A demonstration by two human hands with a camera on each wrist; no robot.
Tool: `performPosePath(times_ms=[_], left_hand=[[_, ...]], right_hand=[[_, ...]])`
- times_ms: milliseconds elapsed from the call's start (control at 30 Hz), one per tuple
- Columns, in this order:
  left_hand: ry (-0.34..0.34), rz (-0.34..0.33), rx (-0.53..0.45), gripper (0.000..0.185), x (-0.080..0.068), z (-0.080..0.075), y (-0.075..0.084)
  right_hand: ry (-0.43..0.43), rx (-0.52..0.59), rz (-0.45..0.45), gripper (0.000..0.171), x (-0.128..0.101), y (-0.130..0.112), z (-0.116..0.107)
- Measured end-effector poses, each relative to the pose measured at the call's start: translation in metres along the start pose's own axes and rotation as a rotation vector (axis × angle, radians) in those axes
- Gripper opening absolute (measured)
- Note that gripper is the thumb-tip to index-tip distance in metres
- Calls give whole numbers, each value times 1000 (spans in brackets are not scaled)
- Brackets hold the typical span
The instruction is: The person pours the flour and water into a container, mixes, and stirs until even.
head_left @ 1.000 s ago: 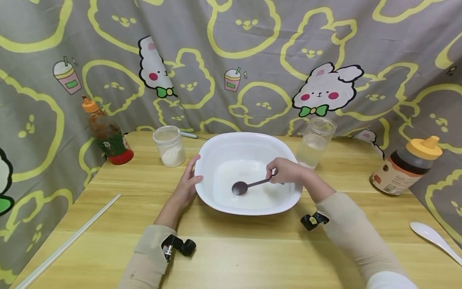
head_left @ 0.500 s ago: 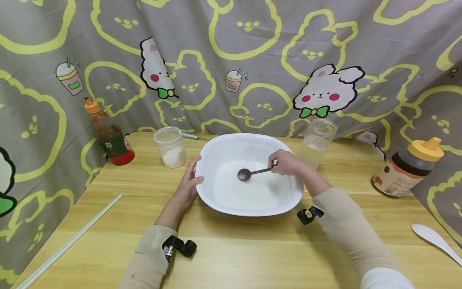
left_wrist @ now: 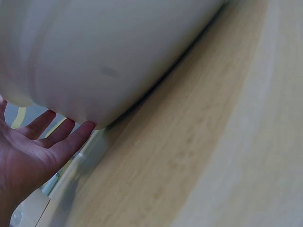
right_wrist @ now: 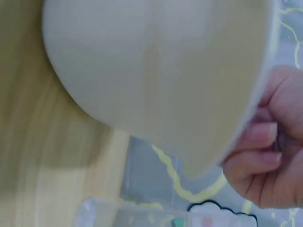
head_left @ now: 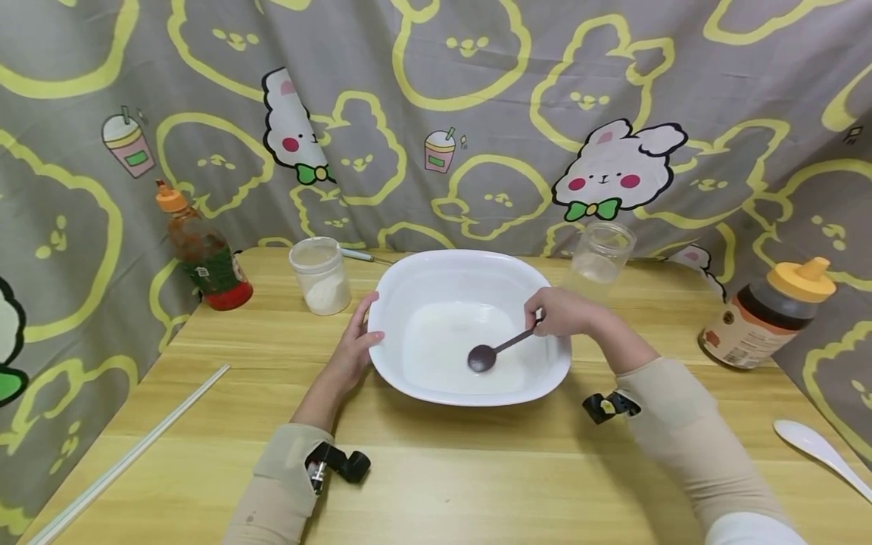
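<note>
A white basin stands on the wooden table with milky liquid in its bottom. My left hand holds its left side, thumb at the rim and the other fingers along the outer wall. In the left wrist view, fingertips meet the basin's outside. Over the basin's right side, my right hand grips the handle of a dark brown round-bowled spoon, whose bowl is at the liquid. From the right wrist, the basin wall hides the spoon, and curled fingers show beyond the rim.
Behind the basin are a jar of white powder and a clear jar with liquid. A sauce bottle stands far left, a yellow-capped bottle right. Chopsticks lie left; a white spoon lies right.
The spoon's bowl first went slightly up and right, then swung toward me and further right through the liquid. My right hand moved right with it. The left hand and basin stayed put.
</note>
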State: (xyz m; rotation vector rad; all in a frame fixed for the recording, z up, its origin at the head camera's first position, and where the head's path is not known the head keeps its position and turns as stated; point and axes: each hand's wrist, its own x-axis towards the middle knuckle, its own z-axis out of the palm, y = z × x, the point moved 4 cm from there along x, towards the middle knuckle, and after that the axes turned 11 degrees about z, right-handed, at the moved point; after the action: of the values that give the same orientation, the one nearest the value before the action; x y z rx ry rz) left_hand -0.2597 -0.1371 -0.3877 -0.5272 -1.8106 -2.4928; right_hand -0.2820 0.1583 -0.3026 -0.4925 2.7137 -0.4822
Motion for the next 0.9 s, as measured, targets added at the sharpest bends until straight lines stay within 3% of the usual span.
performPosePath(times_ms=[133,267,400,533,700,900], left_hand=[[-5,-2,-7,69,0,0,1],[-4,0,-7,69,1,-1,0],[-14,16,0,70,1,-2,-2],[-44,64,8,69,1,-4,-5],[-5,16,1,69,0,-1,0],[-9,8,-1,68,0,0,0]], right_hand=[[101,-55,70,12,6,6,-9],[128,17,90,8,19,5,-3],[54,158,20,6,29,-2,11],[-41,205,-40,6,26,-6,22],[-69,117,-57,7,11,-5,15],[62,-10,-5,11,6,5,-5]])
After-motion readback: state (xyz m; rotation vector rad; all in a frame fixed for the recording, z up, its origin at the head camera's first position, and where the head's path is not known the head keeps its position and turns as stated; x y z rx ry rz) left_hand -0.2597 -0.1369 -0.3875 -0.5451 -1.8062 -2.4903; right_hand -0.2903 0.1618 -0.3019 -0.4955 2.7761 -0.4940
